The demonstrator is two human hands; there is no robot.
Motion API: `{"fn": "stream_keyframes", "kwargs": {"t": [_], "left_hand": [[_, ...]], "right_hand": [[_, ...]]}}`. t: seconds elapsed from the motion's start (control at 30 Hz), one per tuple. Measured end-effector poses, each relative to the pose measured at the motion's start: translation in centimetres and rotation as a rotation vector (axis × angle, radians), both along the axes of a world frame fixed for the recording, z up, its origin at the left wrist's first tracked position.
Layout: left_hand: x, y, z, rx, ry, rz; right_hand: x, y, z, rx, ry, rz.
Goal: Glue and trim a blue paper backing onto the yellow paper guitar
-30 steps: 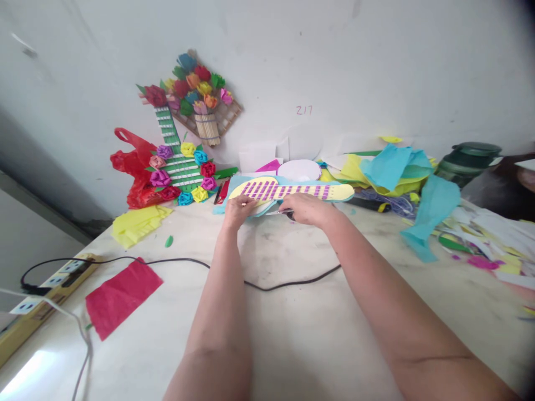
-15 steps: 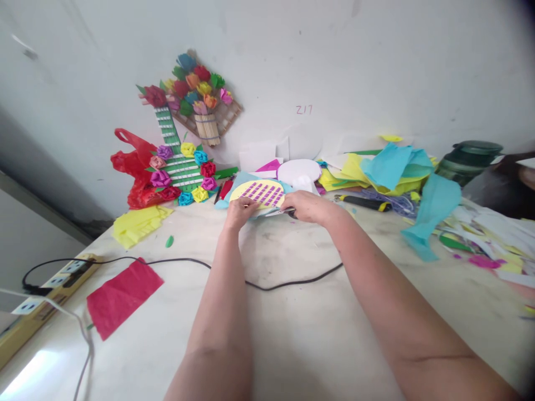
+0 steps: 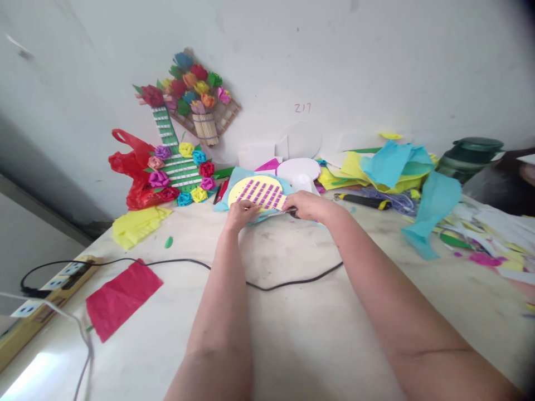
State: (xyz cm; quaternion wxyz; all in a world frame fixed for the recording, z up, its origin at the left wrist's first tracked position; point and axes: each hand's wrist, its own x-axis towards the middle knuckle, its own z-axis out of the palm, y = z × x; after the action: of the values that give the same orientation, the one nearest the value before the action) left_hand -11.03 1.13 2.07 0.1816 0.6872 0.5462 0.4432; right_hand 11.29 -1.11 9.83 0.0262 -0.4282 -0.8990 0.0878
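My left hand is closed in a pinch on the near left edge of a yellow oval card with purple strips woven through it. Light blue paper lies under the card and sticks out around it. In my right hand are scissors, at the card's near right edge; only a bit of dark handle and metal shows, and the fingers hide the rest. A white oval with a purple rim lies just behind.
A green guitar-shaped craft with paper flowers leans at the back left. A black cable crosses the table from a power strip. Red paper lies left; a black-and-yellow cutter and paper scraps lie right.
The scissor blades, seen along the card's near edge before, are now mostly hidden by the blue paper. The card and blue paper have tilted slightly; both hands stay nearly in place.
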Motion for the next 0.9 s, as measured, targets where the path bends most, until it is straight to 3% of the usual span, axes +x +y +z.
{"fn": "stream_keyframes", "kwargs": {"t": [0.43,0.7,0.9], "left_hand": [[0.2,-0.5,-0.7,-0.066,-0.081,-0.068],[0.7,-1.4,-0.5,0.02,0.164,-0.065],[0.8,-0.9,-1.2,0.064,0.195,-0.022]], "right_hand": [[-0.5,-0.6,0.2,-0.031,-0.055,-0.059],[-0.2,-0.5,-0.1,-0.022,-0.054,-0.059],[-0.2,-0.3,-0.3,-0.03,-0.026,-0.06]]}}
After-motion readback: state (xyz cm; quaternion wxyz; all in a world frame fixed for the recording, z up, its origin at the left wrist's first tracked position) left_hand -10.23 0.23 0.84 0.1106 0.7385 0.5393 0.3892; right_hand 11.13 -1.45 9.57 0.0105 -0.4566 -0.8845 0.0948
